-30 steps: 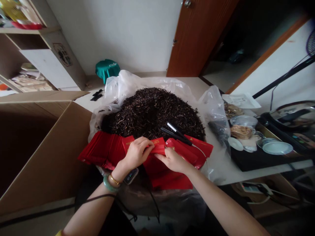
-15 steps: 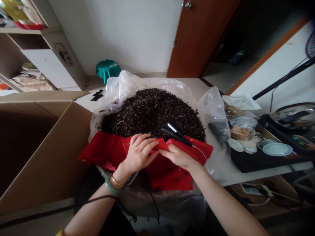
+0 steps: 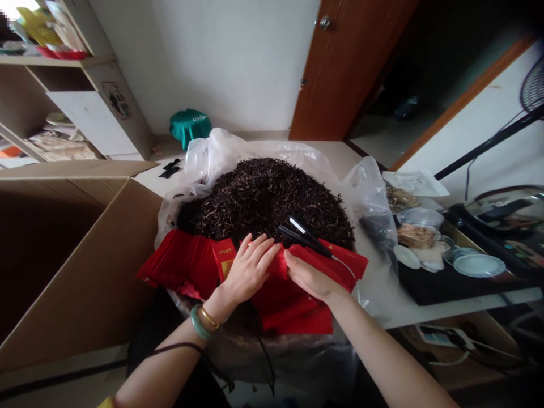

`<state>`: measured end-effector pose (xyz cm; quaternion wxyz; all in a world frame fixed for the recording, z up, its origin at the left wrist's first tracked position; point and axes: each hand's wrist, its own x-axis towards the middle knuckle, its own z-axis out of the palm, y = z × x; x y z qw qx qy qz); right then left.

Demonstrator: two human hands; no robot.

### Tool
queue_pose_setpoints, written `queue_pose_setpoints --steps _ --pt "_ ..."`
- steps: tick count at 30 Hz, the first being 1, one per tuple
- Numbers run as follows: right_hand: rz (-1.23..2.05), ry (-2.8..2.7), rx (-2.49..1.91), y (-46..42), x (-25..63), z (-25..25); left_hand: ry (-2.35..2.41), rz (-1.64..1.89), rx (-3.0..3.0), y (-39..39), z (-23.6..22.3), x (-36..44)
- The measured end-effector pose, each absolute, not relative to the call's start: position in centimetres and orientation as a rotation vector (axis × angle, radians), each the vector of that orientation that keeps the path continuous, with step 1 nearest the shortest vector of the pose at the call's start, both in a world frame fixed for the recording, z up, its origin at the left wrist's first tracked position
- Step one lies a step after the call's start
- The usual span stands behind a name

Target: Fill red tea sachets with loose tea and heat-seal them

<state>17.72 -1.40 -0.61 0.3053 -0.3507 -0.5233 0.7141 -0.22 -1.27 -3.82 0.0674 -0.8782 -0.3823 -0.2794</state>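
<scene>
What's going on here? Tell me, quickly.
A person is handling red packets over a heap of dark loose tea in a clear plastic bag. The left hand and right hand both rest on the packets, fingers nearly meeting. Black corded tongs lie just beyond the right hand.

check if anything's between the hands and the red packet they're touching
Nothing visible: the left hand and right hand are directly on the red packet. The black corded tongs lie beyond the fingers, not between.

Gold lettering on red sachet, white lettering on green cloth: both too small to read.
</scene>
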Motion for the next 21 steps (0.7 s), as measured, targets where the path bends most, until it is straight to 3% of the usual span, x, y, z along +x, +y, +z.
queue_pose_setpoints --steps 14,21 --pt "1.974 -1.263 -0.882 -1.3 17.6 0.7 -1.206 -0.722 -2.561 -1.8 -3.4 0.2" --pt "1.916 -1.276 -0.903 -1.2 17.2 0.3 -1.164 -0.831 -2.571 -1.6 -3.8 0.3"
